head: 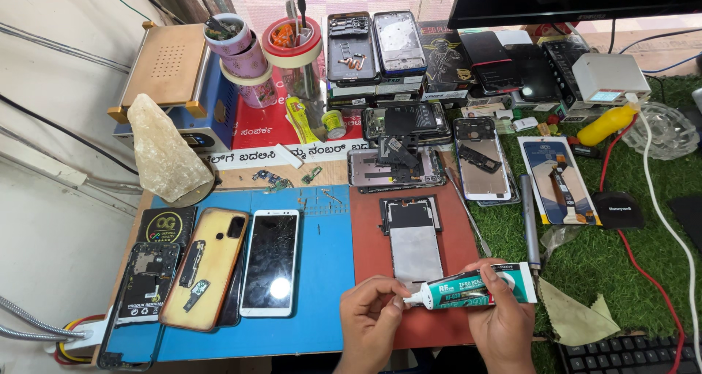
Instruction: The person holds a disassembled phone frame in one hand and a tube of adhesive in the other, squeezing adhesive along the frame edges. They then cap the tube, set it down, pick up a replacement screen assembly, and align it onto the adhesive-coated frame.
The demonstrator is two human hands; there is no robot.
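My right hand (503, 324) holds a green and white glue tube (479, 286) lying sideways, nozzle pointing left. My left hand (371, 317) pinches the white nozzle tip of that tube with thumb and fingers. Both hands hover over the near edge of a red work mat (369, 235). Just beyond them on the mat lies a phone frame with a bare metal plate (413, 242). A white phone with a cracked screen (270, 263) rests on the blue mat (325, 272) to the left.
A tan phone back cover (205, 264) and a dark frame (142, 282) lie at the left. Opened phones (479, 158), stacked boxes, tape rolls (292, 41) and a heater unit (172, 74) crowd the back. A screwdriver (530, 228), yellow bottle (603, 125) and keyboard (625, 353) sit on green turf.
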